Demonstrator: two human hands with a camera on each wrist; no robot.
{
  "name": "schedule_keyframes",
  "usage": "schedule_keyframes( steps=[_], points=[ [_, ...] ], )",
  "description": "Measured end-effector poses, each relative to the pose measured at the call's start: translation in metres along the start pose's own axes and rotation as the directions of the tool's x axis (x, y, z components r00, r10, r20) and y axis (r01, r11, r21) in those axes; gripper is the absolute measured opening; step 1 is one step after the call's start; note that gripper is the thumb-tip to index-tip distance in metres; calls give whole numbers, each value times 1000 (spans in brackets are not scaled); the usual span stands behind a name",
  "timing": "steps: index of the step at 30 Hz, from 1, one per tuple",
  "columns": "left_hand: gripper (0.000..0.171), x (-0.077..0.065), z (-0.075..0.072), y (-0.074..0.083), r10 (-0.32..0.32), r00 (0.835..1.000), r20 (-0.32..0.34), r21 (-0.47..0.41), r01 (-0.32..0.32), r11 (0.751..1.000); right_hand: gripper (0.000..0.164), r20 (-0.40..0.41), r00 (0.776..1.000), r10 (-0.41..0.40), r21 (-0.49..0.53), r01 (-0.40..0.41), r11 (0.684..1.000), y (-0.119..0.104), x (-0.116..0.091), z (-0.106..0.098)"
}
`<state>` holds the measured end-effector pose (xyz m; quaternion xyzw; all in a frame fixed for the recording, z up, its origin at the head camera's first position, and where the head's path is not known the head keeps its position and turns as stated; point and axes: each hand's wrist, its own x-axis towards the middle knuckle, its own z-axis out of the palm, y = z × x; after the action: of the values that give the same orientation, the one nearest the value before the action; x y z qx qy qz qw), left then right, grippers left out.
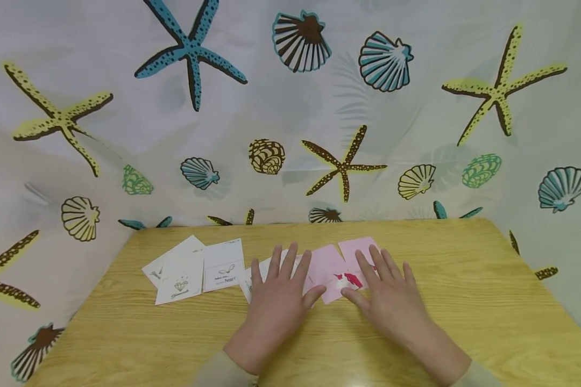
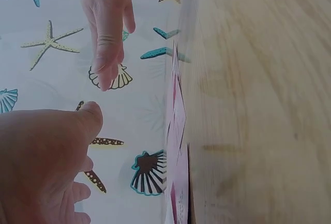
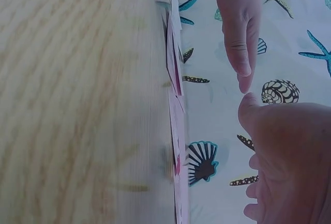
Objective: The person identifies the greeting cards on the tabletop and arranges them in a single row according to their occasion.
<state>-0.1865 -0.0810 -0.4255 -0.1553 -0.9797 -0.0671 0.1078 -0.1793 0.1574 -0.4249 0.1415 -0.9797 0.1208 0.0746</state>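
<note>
Pink cards (image 1: pixel 323 263) and white cards (image 1: pixel 181 274), thin, flat rectangles, overlapping along the far part of the table (image 1: pixel 465 290), pink toward the right, white with dark print toward the left. Left hand (image 1: pixel 281 303) and right hand (image 1: pixel 394 295) above the table, near the pink cards, fingers spread apart. Yellow-brown, streaky-grained wood; beyond, left and right, pale cloth (image 1: pixel 426 123) printed with starfish (image 1: pixel 342 167) and shells (image 1: pixel 384 63).

Three cards (image 1: pixel 192 271) lying on desk (image 1: pixel 479 301), left of left hand (image 1: pixel 281 306); further cards (image 1: pixel 328 263) lying behind left hand and right hand (image 1: pixel 396 298); cloth (image 1: pixel 252 113) hanging behind desk
</note>
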Motion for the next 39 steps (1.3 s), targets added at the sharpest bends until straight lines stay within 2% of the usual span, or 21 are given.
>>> schedule_keyframes(
  steps=[8, 17, 24, 39],
  points=[
    [77, 10, 8, 15, -16, 1000, 8, -55, 17, 998, 85, 1, 1000, 31, 21, -31, 999, 14, -4, -1],
    [77, 20, 13, 26, -12, 1000, 0, -36, 12, 999, 86, -25, 998, 59, 60, -57, 997, 27, -6, -4],
    [78, 29, 20, 36, -27, 999, 23, -94, 29, 995, 87, -5, 996, 94, 85, -93, 992, 35, -6, -6],
    [76, 39, 34, 48, -51, 997, 51, -125, 57, 991, 87, 4, 994, 109, 182, -108, 977, 55, 1, -2]
  ],
)
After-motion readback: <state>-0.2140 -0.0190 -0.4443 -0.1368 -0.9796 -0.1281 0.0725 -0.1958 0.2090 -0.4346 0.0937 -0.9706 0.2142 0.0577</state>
